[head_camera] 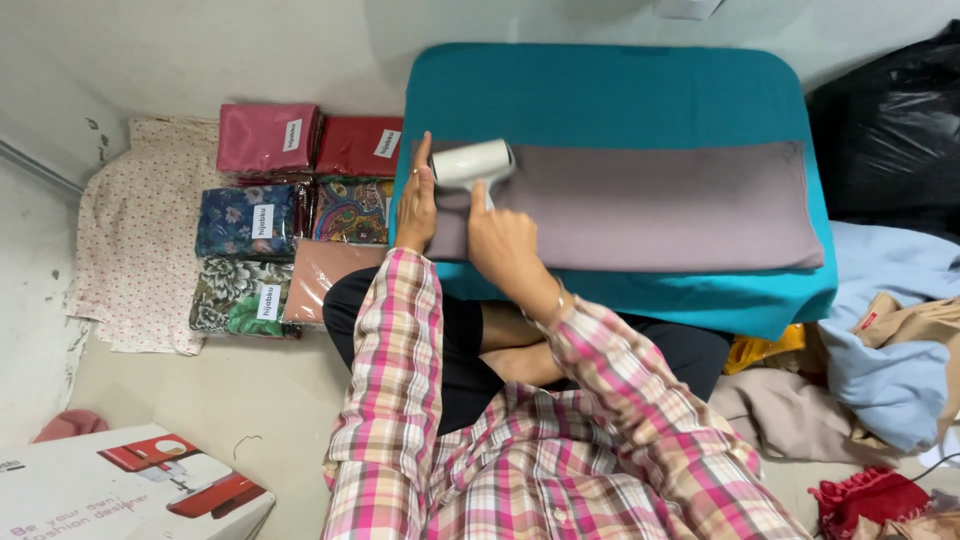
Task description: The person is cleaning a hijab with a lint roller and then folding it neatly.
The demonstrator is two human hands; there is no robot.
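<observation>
A folded mauve cloth (660, 205) lies lengthwise on a teal-covered board (600, 95) in front of me. My right hand (505, 245) grips the handle of a small white handheld steamer (472, 163), whose head rests on the cloth's left end. My left hand (416, 200) lies flat, fingers together, pressing the cloth's left edge beside the steamer. Both arms wear pink plaid sleeves.
Several packaged folded fabrics (290, 215) sit stacked on the floor at left, on a floral sheet (140, 240). A white box (120, 490) lies at bottom left. Loose clothes (890, 370) and a black bag (890, 130) are piled at right.
</observation>
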